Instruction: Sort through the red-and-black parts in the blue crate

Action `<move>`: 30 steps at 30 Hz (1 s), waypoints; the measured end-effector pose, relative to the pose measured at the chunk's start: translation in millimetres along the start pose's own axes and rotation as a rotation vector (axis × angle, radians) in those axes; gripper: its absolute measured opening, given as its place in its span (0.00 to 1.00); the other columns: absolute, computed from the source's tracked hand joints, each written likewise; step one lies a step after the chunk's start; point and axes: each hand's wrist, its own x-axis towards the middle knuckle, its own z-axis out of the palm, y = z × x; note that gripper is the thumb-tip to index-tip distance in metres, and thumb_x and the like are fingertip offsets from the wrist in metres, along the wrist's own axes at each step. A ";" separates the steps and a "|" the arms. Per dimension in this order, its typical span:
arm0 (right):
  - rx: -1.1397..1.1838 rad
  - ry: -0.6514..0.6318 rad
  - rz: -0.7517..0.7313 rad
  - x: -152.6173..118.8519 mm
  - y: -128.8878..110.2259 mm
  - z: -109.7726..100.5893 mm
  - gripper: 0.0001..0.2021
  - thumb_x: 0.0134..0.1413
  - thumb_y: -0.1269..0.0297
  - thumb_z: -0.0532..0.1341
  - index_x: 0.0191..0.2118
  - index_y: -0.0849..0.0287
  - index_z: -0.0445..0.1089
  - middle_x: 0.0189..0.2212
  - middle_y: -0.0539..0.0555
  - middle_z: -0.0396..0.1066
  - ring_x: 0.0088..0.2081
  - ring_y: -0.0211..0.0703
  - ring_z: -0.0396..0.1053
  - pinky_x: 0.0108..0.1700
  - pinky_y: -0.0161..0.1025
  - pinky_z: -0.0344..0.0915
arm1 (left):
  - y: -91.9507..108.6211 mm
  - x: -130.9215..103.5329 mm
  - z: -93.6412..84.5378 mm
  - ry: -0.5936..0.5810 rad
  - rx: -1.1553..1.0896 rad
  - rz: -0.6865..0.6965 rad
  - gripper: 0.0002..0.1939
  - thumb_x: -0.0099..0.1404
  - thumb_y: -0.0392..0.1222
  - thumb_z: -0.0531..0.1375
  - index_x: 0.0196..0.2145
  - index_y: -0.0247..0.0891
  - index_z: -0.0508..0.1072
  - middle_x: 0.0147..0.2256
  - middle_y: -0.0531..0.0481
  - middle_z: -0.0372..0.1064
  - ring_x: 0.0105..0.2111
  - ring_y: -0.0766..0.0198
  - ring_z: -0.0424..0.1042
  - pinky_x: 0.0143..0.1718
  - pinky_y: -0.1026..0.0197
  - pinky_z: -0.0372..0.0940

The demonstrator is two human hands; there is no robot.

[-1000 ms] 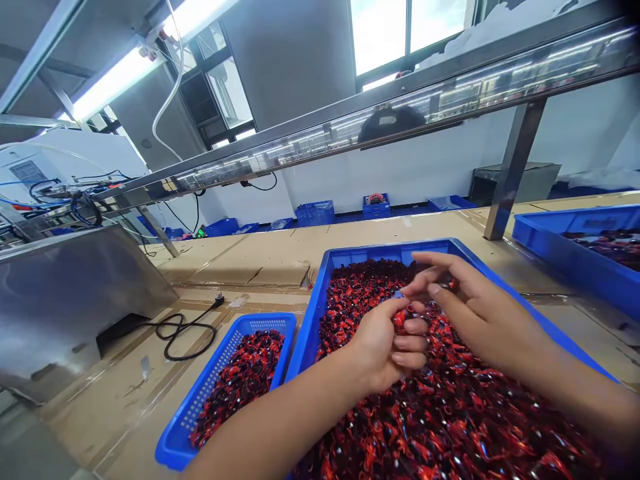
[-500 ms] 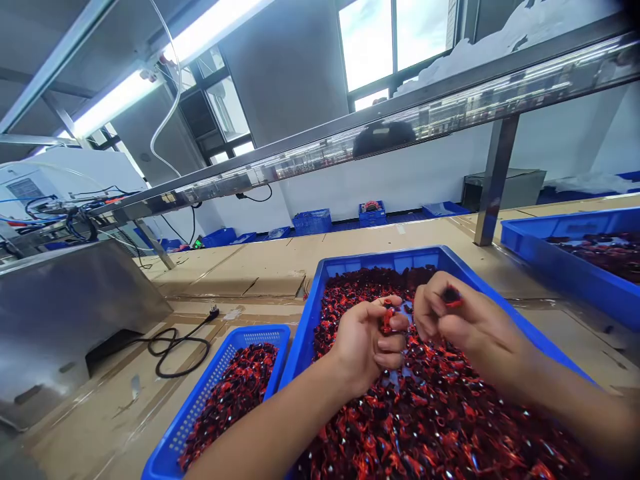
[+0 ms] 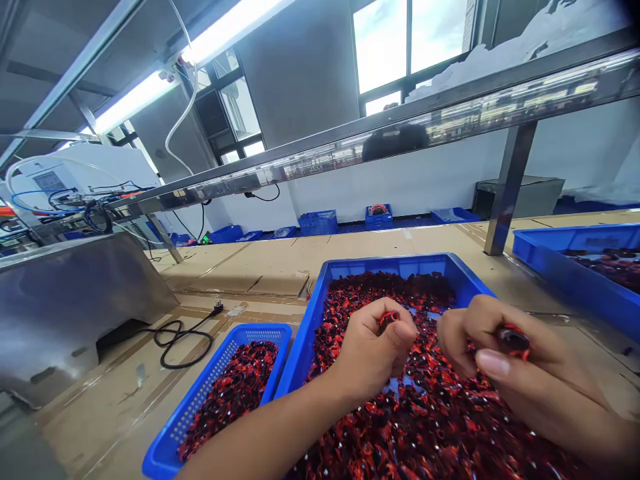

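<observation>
My left hand (image 3: 375, 343) is closed over the large blue tray (image 3: 301, 363), with a small red-and-black plastic part (image 3: 388, 320) showing between thumb and curled forefinger. To its right my right hand (image 3: 505, 353) is closed too, and a similar dark part with a red edge (image 3: 514, 339) shows between its thumb and fingers. The two hands are apart. Beneath them lies a thick layer of small glossy red-and-black parts (image 3: 425, 427); their exact kind cannot be made out.
A smaller perforated blue basket (image 3: 200, 400) with like parts stands left of the tray. Another blue tray (image 3: 550, 257) is at the right. A black cable with plug (image 3: 187, 347) lies on the cardboard-covered table (image 3: 125, 400). A metal shelf post (image 3: 510, 190) rises behind.
My right hand has moved right and nearer, away from the left hand. The left hand's fingers have curled further around its part. The view has shifted slightly.
</observation>
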 end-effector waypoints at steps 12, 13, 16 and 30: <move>-0.563 0.126 -0.182 9.3 26.6 18.4 0.20 0.64 0.52 0.76 0.38 0.48 0.63 0.35 0.49 0.72 0.35 0.48 0.73 0.35 0.43 0.69 | -2.0 -14.1 0.7 0.082 0.269 0.056 0.50 0.60 0.94 0.36 0.32 0.42 0.65 0.30 0.52 0.57 0.30 0.62 0.53 0.31 0.60 0.50; -0.573 0.153 -0.171 8.6 26.8 19.0 0.20 0.65 0.51 0.75 0.38 0.48 0.62 0.37 0.51 0.73 0.37 0.49 0.74 0.37 0.44 0.70 | 0.1 -16.7 1.2 0.064 0.313 0.081 0.50 0.59 0.94 0.36 0.34 0.42 0.65 0.32 0.52 0.58 0.32 0.61 0.54 0.33 0.59 0.51; -0.557 0.179 -0.150 5.6 25.0 17.9 0.20 0.67 0.50 0.74 0.38 0.47 0.61 0.44 0.53 0.78 0.43 0.53 0.78 0.44 0.48 0.72 | 9.1 -24.3 3.7 0.064 0.454 0.149 0.50 0.59 0.94 0.40 0.39 0.42 0.68 0.37 0.49 0.62 0.35 0.59 0.55 0.36 0.58 0.51; -0.632 0.220 -0.394 -10.2 4.0 18.8 0.16 0.69 0.71 0.68 0.34 0.47 0.62 0.53 0.52 0.82 0.51 0.56 0.81 0.46 0.54 0.74 | 19.3 -26.7 9.3 0.036 0.224 0.005 0.29 0.75 0.68 0.61 0.53 0.39 0.81 0.35 0.49 0.66 0.28 0.66 0.56 0.30 0.63 0.54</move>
